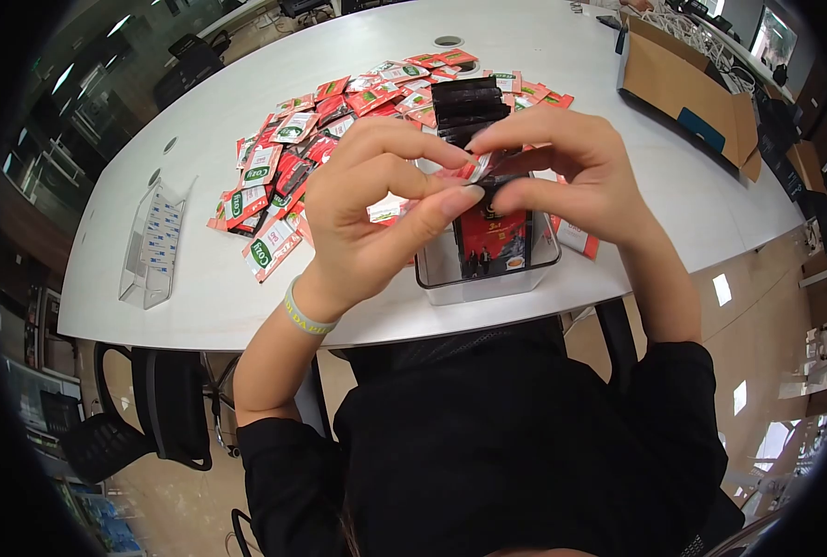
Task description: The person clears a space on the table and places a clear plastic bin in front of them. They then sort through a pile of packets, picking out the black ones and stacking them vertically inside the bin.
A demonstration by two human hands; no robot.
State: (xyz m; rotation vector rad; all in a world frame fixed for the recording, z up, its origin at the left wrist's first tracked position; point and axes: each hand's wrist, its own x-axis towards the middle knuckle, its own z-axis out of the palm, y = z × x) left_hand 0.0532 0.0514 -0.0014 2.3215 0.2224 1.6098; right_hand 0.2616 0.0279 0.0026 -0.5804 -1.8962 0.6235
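Observation:
My left hand (381,190) is closed in a pinch, thumb and fingertips at the top edge of a sachet. Opposite it, my right hand (571,172) pinches the same spot, its fingertips slightly blurred. Between the fingertips shows a small red and white edge; most of it is hidden. Right below them a black and red sachet (494,243) marked "3in1" stands upright in a clear plastic bin (488,293). Behind the hands, a row of black sachets (469,102) sits in line with the bin. Red and white "Cozy" sachets (258,167) lie in a loose heap to the left and behind.
A clear tray (153,246) with blue-printed white strips stands at the left of the white table (358,320). An open cardboard box (683,93) is at the back right, near tangled white cables (710,60). Black office chairs (167,404) stand by the front edge.

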